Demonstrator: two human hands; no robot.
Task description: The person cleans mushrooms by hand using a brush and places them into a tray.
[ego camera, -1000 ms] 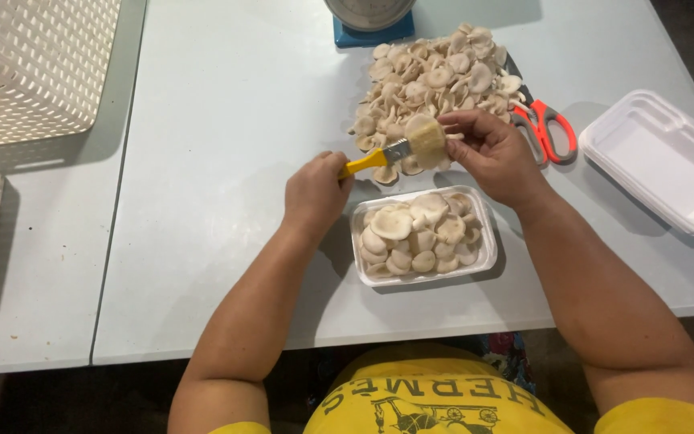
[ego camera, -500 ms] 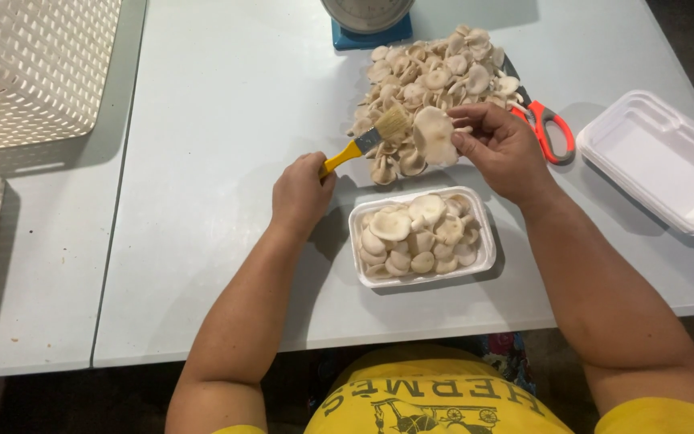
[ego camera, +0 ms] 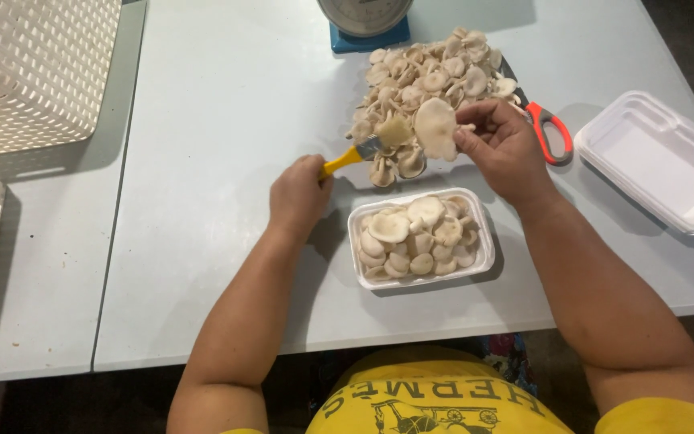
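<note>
Since half a second ago, both hands sit slightly higher in the frame, and the brush [ego camera: 373, 143] now stands off the mushroom [ego camera: 436, 128] rather than against it. At centre frame, the left hand [ego camera: 299, 193] wraps its fingers shut round the brush's yellow handle, bristles angled toward the upper right. The right hand [ego camera: 504, 149] pinches the large pale mushroom by its edge between thumb and fingertips, holding it over the heap of mushrooms [ego camera: 427, 80] in the upper middle. Below the hands, a white tray [ego camera: 357, 233] sits nearly full. An empty foam tray [ego camera: 660, 161] lies at right, with orange-handled scissors [ego camera: 552, 128] beside the heap. Held so lightly, the thin cap could tear or slip under a hard stroke, and brushed-off grit could land on the heap beneath.
</note>
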